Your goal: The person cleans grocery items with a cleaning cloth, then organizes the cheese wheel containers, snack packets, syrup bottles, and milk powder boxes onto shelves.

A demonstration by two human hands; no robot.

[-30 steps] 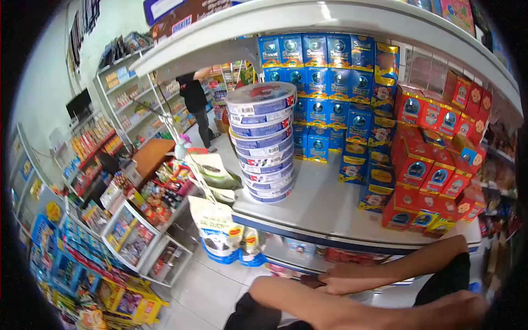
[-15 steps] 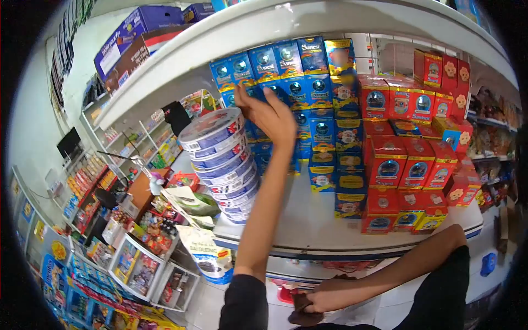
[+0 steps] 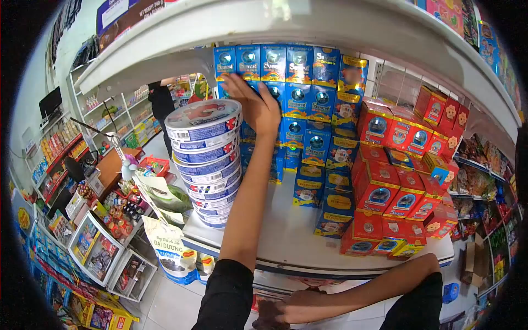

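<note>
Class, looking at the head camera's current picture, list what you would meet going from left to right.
Dark monitor, white-framed display case, stack of round tubs, raised left hand, red boxes, open cardboard box.

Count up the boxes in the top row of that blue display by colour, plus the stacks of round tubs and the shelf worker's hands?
Mostly blue boxes: 5
Yellow-and-blue box, right end: 1
Stack of round tubs: 1
Hands, left hand and right hand: 2
Total: 9
</note>
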